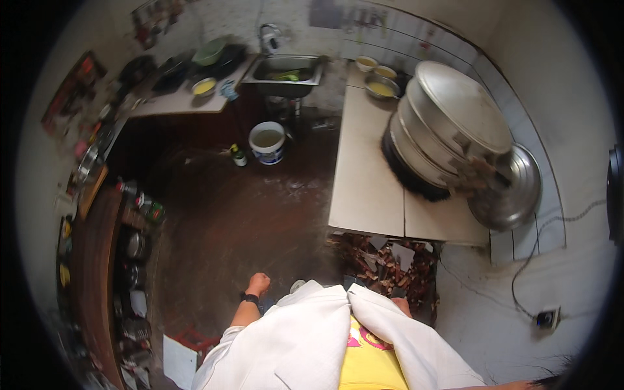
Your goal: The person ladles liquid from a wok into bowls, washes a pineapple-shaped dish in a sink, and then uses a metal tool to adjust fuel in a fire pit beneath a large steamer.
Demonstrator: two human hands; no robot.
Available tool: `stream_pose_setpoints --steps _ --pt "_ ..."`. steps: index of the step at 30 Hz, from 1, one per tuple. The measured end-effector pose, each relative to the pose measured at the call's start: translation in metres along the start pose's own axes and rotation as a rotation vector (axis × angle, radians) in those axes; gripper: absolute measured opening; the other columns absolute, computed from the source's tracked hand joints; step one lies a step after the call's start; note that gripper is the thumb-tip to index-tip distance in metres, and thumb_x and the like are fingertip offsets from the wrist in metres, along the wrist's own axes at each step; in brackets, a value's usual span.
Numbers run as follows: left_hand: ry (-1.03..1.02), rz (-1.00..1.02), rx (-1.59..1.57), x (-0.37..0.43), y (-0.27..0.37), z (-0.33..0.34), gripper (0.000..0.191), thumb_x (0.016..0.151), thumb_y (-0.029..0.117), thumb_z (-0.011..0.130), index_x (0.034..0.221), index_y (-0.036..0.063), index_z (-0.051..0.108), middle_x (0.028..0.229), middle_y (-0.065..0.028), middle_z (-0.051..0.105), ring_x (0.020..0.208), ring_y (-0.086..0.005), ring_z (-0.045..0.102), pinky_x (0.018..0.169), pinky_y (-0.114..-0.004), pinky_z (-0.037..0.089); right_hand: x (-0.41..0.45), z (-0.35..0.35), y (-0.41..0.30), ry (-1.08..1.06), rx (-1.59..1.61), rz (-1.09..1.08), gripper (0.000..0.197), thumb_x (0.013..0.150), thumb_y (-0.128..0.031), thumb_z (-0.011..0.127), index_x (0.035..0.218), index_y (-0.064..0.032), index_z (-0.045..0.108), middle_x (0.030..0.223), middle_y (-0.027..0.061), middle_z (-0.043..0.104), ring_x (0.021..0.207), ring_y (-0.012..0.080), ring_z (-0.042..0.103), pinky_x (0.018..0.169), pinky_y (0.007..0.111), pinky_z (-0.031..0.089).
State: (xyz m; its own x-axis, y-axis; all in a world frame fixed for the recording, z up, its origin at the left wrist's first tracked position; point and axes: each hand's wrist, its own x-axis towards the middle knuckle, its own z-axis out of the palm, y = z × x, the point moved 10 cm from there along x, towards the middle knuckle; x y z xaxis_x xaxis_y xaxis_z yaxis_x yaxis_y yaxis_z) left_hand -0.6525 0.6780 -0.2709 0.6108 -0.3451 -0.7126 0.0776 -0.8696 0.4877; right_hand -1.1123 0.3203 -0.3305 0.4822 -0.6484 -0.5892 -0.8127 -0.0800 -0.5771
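My left hand (258, 283) hangs low in front of me over the dark floor, its fingers curled in with nothing visible in them. A black watch or band (250, 298) circles that wrist. Most of my right hand (402, 306) is hidden behind the white jacket (292, 336). A small dark object (398, 293) shows at its fingers, but whether I hold it is unclear. Close by that hand, chopped wood pieces (404, 273) are heaped under the tiled counter (368, 195).
A stacked metal steamer (424, 131) stands on the counter, with a large metal lid (512, 195) leaning behind it. Bowls of yellow liquid (381, 89) sit at its far end. Ahead are a sink (285, 73), a white bucket (267, 141) and a bottle (238, 156). A wooden shelf unit (95, 263) lines the left.
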Motion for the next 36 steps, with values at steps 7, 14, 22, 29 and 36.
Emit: stream_pose_setpoints --steps 7,14,22,29,36 --pt "0.249 0.277 0.079 -0.020 0.037 -0.022 0.021 0.071 0.017 0.047 0.064 0.0029 0.061 0.060 -0.0134 0.060 0.056 -0.0252 0.060 0.058 -0.035 0.047 -0.014 -0.071 -0.133 0.128 0.435 0.047 0.023 0.085 -0.010 0.048 0.101 0.0056 0.054 0.080 0.0113 0.061 0.062 0.0155 0.058 0.054 0.026 0.048" --pt "0.327 0.391 -0.081 -0.053 0.109 -0.053 0.021 0.071 0.020 0.049 0.079 0.0056 0.062 0.083 -0.0175 0.061 0.082 -0.0331 0.057 0.072 -0.040 0.046 0.012 -0.081 -0.245 -0.002 0.221 -0.250 0.024 0.085 -0.010 0.047 0.105 0.0031 0.052 0.076 0.0101 0.061 0.062 0.0149 0.059 0.052 0.026 0.049" --pt "0.265 0.612 -0.203 -0.153 0.187 -0.101 0.025 0.078 0.021 0.050 0.094 0.0034 0.058 0.087 -0.0140 0.061 0.081 -0.0270 0.058 0.071 -0.035 0.045 -0.033 -0.076 -0.378 -0.147 0.130 -0.564 0.025 0.080 -0.004 0.052 0.104 0.0026 0.052 0.084 0.0081 0.060 0.071 0.0134 0.057 0.066 0.026 0.047" --pt "0.203 0.754 -0.212 -0.203 0.221 -0.120 0.025 0.081 0.020 0.049 0.097 0.0023 0.056 0.089 -0.0133 0.061 0.084 -0.0255 0.057 0.074 -0.033 0.044 -0.086 -0.061 -0.456 -0.163 -0.025 -0.760 0.029 0.077 -0.002 0.056 0.106 -0.0002 0.053 0.087 0.0096 0.061 0.077 0.0138 0.057 0.068 0.025 0.046" --pt "0.169 0.819 -0.285 -0.232 0.238 -0.136 0.024 0.083 0.020 0.050 0.098 0.0022 0.055 0.088 -0.0110 0.061 0.084 -0.0224 0.057 0.075 -0.032 0.044 -0.101 -0.076 -0.461 -0.150 0.052 -0.789 0.027 0.078 -0.001 0.055 0.105 0.0020 0.053 0.088 0.0083 0.060 0.078 0.0122 0.056 0.068 0.024 0.046"
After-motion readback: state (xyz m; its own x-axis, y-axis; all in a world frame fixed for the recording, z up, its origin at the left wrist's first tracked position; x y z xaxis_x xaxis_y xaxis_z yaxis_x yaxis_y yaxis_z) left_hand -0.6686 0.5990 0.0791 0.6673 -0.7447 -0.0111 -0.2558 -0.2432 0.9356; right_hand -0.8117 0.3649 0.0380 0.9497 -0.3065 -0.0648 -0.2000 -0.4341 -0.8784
